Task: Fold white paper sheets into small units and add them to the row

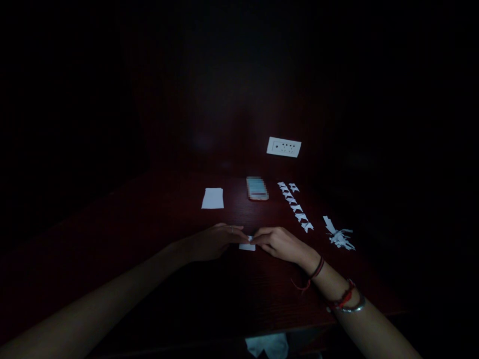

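Observation:
A small white piece of paper [247,247] lies on the dark red table in front of me, partly covered by my fingers. My left hand [219,242], with a ring on one finger, comes in from the left, its fingertips pressed together on the paper's upper edge. From the other side my right hand [279,243] meets it, thumb and fingers closed on the same edge. The two sets of fingertips almost touch. Bracelets circle my right wrist and forearm. The exact grip of the fingers is hard to see in the dim light.
A white paper sheet [213,198] lies at the back left beside a phone [257,188]. Small folded paper pieces [294,203] form a row on the right, near a pile of paper strips [341,239]. A socket panel [284,147] is on the wall behind.

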Tool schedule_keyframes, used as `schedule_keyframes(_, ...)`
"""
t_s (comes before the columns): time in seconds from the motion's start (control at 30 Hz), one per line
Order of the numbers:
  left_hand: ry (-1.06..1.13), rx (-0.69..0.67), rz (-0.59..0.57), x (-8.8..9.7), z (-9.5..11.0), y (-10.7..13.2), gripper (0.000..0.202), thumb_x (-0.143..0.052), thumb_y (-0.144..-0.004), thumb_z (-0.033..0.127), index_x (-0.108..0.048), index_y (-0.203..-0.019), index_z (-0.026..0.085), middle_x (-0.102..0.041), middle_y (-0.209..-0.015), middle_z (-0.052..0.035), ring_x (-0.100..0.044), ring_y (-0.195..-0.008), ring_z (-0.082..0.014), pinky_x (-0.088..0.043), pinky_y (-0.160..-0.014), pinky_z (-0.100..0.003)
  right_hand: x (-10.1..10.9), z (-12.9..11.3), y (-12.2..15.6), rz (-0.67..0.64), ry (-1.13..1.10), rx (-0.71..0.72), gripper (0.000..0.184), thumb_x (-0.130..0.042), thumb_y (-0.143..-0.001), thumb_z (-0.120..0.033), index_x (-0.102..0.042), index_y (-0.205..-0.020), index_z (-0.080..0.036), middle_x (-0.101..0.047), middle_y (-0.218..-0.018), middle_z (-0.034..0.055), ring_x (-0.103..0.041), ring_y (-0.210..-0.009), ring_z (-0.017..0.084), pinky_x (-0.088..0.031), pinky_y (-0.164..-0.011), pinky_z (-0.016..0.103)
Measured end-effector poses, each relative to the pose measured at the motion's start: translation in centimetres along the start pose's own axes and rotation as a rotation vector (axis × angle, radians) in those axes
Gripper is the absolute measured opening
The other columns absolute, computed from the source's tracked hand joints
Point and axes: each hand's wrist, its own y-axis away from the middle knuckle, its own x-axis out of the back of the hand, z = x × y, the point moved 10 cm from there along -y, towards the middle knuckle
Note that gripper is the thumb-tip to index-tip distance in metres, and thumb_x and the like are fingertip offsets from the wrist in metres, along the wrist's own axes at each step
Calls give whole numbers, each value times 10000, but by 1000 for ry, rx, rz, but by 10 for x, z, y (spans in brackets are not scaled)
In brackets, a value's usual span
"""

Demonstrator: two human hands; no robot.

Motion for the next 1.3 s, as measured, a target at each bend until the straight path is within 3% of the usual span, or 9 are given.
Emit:
schedule_keyframes(0.57,-85,-24,16,3,3,2,559,-330,-705,-58,-410,-1148,275,-472,-1163,28,-306,-1152,-157,-284,-903,-342,6,9,3,19,55,-68,243,-436,-725,-106,-623,-862,-179,-592,-839,24,-542,-742,117,-384,-713,214)
schedule_keyframes(0.7,-187,-30,25,4,6,-1,479,-379,-749,-4,-440,-1125,285,-453,-1162,-2,-371,-1087,-169,-293,-871,-328,10,13,3,66,3,-92,286,-423,-736,-100,-595,-945,-190,-571,-892,23,-533,-768,110,-384,-726,208)
schedule_keyframes(0.83,-259,-24,25,0,8,-2,421,-411,-781,52,-436,-1129,285,-491,-1092,-14,-427,-1008,-160,-301,-834,-311,5,12,1,33,-23,-67,309,-435,-739,-112,-582,-991,-214,-551,-940,21,-526,-812,114,-381,-754,216)
schedule_keyframes(1.07,-380,58,58,-3,10,-1,370,-409,-814,115,-403,-1158,252,-472,-1134,-35,-380,-1052,-198,-271,-832,-333,5,21,2,62,-154,-120,244,-466,-728,-116,-621,-907,-174,-555,-875,28,-526,-758,103,-397,-722,204)
schedule_keyframes(1.3,-428,189,44,-15,9,-5,353,-384,-796,87,-421,-1131,191,-463,-1115,-71,-435,-960,-209,-331,-751,-323,3,26,5,50,-248,-116,238,-484,-730,-124,-622,-915,-181,-552,-874,27,-521,-732,96,-402,-659,199)
